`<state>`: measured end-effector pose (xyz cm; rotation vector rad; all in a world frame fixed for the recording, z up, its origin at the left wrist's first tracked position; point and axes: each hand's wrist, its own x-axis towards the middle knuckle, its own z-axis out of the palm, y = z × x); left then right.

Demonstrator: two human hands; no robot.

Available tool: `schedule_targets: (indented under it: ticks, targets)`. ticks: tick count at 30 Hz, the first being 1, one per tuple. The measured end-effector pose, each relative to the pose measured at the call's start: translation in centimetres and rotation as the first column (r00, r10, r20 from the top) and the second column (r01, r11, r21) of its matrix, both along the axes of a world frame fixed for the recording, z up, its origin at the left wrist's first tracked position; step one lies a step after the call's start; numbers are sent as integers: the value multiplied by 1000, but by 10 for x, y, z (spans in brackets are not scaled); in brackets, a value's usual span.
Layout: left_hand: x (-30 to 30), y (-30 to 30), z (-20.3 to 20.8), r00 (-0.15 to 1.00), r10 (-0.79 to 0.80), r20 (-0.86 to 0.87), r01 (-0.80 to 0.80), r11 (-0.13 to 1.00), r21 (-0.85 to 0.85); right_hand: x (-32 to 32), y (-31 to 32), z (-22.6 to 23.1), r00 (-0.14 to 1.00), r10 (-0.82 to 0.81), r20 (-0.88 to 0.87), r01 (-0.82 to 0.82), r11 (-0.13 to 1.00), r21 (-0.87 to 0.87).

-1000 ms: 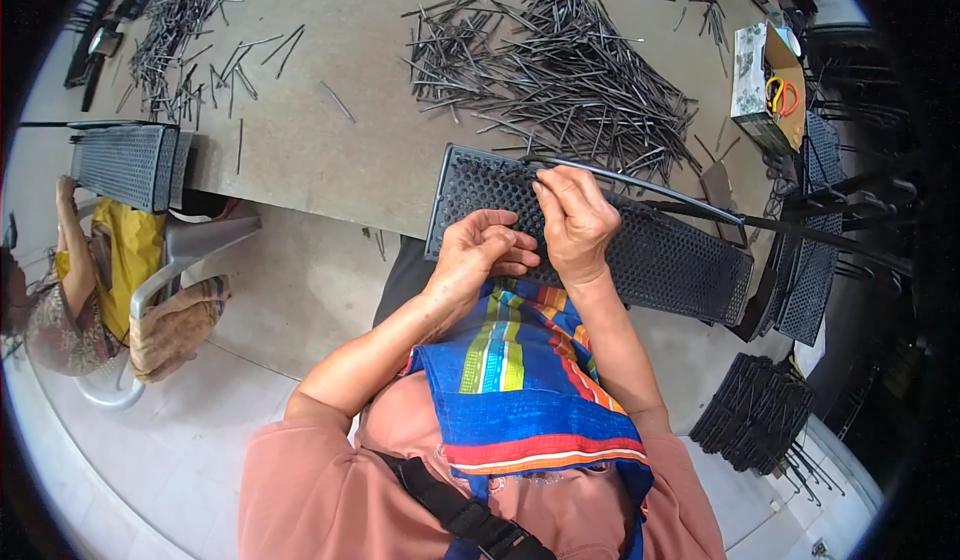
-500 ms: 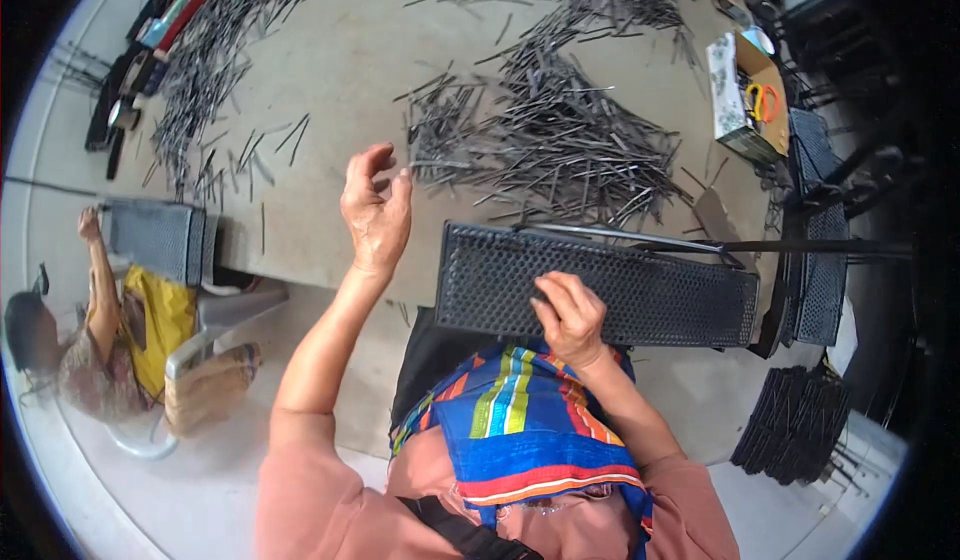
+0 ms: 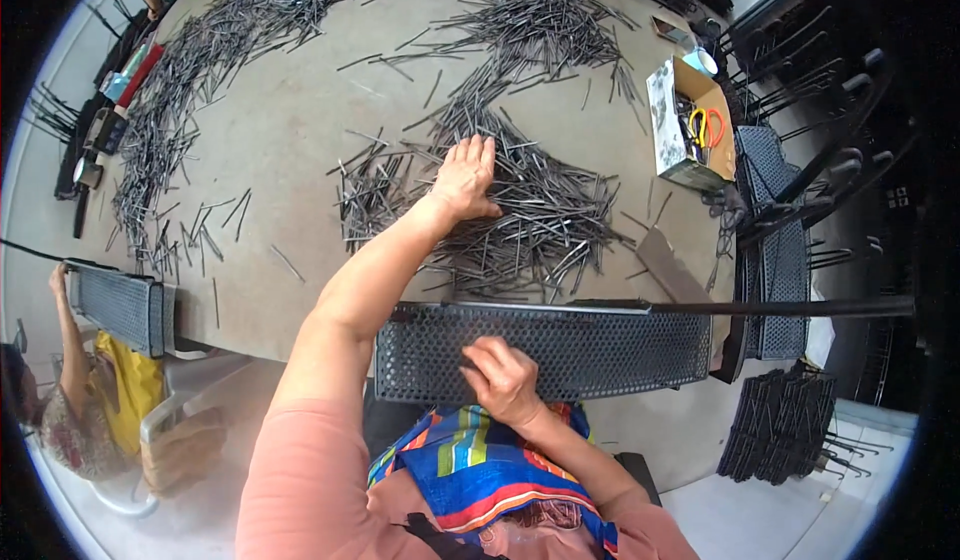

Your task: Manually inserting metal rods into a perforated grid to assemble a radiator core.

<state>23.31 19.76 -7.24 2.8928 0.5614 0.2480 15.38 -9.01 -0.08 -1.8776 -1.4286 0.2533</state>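
My left hand (image 3: 466, 177) lies over a heap of thin dark strips (image 3: 550, 210) on the table, palm down with its fingers stretched out. Across my lap, against the table's near edge, is a long black perforated panel (image 3: 630, 350) full of small round holes. Over the left part of its face my right hand (image 3: 503, 382) is closed, fingers curled toward the thumb. Whether anything small sits between those fingertips cannot be seen.
More strips (image 3: 270, 5) spread along the table's far and left sides. An open box (image 3: 690, 125) with orange and yellow handled tools stands at the right, near a white cup (image 3: 700, 60). At the far left sits another person (image 3: 75, 410) with a similar panel (image 3: 115, 305).
My left hand has reached forward from above the bare tabletop onto the strip heap, flattening out. My right hand stays closed at the panel. The whole view has shifted.
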Motion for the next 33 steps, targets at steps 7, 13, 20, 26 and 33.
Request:
schedule_targets:
  ticks: [7, 13, 20, 26, 33]
  targets:
    - [29, 31, 51, 975, -71, -211, 6, 956, -292, 9, -1, 1, 1000, -4, -3, 4, 1000, -6]
    - [63, 74, -4, 899, 433, 61, -417, 891, -178, 5, 3, -2, 1000, 24, -4, -24, 999, -25]
    - [27, 66, -42, 962, 110, 248, -64, 980, -188, 9, 6, -2, 1000, 7, -19, -7, 1000, 1]
    - [-49, 60, -28, 977, -144, 160, 189, 931, -313, 7, 6, 1, 999, 3, -38, -4, 1000, -20]
    - [-38, -5, 24, 959, -19, -281, 23, 1000, 10, 2, 4, 0, 999, -12, -30, 12, 1000, -4]
